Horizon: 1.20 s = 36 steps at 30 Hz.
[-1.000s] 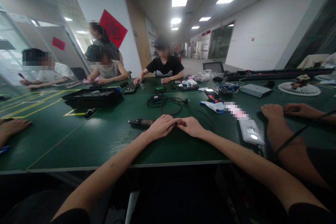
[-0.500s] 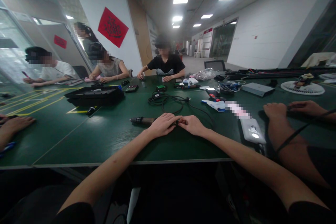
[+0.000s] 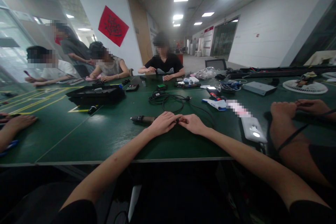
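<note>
A dark electric screwdriver lies on its side on the green table, its tip pointing left. My left hand is wrapped over the rear of its body, which hides that part. At the tail end my right hand has its fingers pinched on a small dark piece, apparently the end of the power cord. The black power cord is loosely coiled beyond my hands, and one strand curves round behind my right hand. The fingertips of both hands almost meet, so the joint between them is mostly hidden.
A black tray stands to the left, with a small black cylinder near it. On the right lie a blue-and-white packet and a white device. A neighbour's hands work at the far right; other people sit opposite.
My hands stay nearly in place at the screwdriver's tail. The standing person at the back has moved left, and the person opposite has drawn one hand inward. The view has shifted slightly.
</note>
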Tool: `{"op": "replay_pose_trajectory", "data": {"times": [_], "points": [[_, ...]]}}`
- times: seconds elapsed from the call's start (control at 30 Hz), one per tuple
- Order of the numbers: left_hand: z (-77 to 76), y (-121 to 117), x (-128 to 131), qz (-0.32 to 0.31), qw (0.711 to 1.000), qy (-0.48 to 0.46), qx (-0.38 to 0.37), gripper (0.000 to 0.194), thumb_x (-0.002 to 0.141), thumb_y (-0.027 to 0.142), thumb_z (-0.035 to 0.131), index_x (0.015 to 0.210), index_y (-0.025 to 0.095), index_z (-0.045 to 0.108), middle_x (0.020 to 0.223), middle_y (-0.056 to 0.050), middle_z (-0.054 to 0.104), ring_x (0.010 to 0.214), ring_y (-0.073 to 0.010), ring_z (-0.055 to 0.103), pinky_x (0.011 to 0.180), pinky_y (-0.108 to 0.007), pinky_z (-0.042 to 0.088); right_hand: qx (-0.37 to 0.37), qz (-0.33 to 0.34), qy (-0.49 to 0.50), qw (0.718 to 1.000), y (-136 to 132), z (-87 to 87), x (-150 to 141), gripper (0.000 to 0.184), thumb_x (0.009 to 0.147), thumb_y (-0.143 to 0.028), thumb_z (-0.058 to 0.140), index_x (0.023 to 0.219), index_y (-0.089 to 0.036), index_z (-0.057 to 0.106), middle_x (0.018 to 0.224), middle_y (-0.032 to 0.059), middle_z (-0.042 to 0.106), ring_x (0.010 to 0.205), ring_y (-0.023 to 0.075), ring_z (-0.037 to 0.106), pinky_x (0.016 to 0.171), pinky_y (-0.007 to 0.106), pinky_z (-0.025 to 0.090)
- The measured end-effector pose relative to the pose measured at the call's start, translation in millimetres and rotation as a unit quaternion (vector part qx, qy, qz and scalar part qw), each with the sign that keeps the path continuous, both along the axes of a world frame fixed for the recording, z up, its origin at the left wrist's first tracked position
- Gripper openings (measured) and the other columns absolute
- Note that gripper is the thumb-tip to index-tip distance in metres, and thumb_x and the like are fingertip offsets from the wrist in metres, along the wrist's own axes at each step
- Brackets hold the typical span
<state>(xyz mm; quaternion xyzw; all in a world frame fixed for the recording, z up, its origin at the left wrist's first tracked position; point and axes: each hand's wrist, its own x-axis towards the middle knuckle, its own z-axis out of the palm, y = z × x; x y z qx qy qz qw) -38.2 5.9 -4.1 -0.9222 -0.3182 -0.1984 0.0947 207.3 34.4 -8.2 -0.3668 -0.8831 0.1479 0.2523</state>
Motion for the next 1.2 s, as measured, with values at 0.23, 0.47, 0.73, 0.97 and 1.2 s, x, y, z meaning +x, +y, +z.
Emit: {"op": "replay_pose_trajectory", "data": {"times": [0.23, 0.47, 0.73, 0.97, 1.2], "points": [[1.8, -1.1, 0.5, -0.008, 1.0, 0.02, 0.0, 0.059, 0.103, 0.026, 0.051, 0.16, 0.023, 0.035, 0.121, -0.009, 0.064, 0.12, -0.0263, 0.057, 0.108, -0.043, 0.045, 0.001, 0.002, 0.001, 1.0, -1.6, 2.3, 0.6, 0.015, 0.097, -0.033, 0.068, 0.098, -0.022, 0.077, 0.092, 0.0037, 0.078, 0.081, 0.0176, 0.07, 0.07, 0.025, 0.045], [1.9, -1.0, 0.8, 0.005, 1.0, 0.014, 0.004, 0.055, 0.106, 0.029, 0.049, 0.159, 0.023, 0.036, 0.119, -0.009, 0.065, 0.117, -0.0257, 0.059, 0.106, -0.043, 0.046, -0.007, 0.002, 0.0, 1.0, -1.0, 2.0, 1.1, 0.016, 0.098, -0.034, 0.067, 0.1, -0.022, 0.077, 0.095, 0.004, 0.079, 0.082, 0.0176, 0.071, 0.07, 0.025, 0.045], [2.4, -1.3, 1.4, 0.012, 1.0, 0.003, 0.001, 0.054, 0.106, 0.03, 0.049, 0.158, 0.023, 0.037, 0.117, -0.008, 0.065, 0.115, -0.0256, 0.059, 0.105, -0.043, 0.046, -0.011, 0.006, -0.001, 1.0, -1.4, 2.8, 0.3, 0.017, 0.098, -0.035, 0.067, 0.101, -0.022, 0.077, 0.094, 0.0036, 0.078, 0.082, 0.0178, 0.071, 0.07, 0.025, 0.046], [2.3, -0.7, 0.6, 0.003, 1.0, 0.01, -0.003, 0.053, 0.106, 0.026, 0.046, 0.158, 0.024, 0.037, 0.116, -0.009, 0.065, 0.115, -0.0252, 0.059, 0.105, -0.042, 0.046, -0.008, -0.002, -0.006, 1.0, -3.1, 4.7, -0.7, 0.016, 0.097, -0.034, 0.068, 0.1, -0.021, 0.077, 0.092, 0.0036, 0.078, 0.082, 0.0177, 0.071, 0.071, 0.025, 0.045], [0.8, -0.6, 0.3, 0.0, 1.0, 0.016, 0.0, 0.054, 0.105, 0.025, 0.047, 0.158, 0.024, 0.037, 0.119, -0.009, 0.064, 0.12, -0.0258, 0.058, 0.108, -0.043, 0.044, -0.004, 0.001, 0.001, 1.0, -2.3, 3.6, -0.6, 0.016, 0.097, -0.034, 0.068, 0.099, -0.021, 0.078, 0.091, 0.0037, 0.078, 0.08, 0.0171, 0.07, 0.07, 0.025, 0.044]]}}
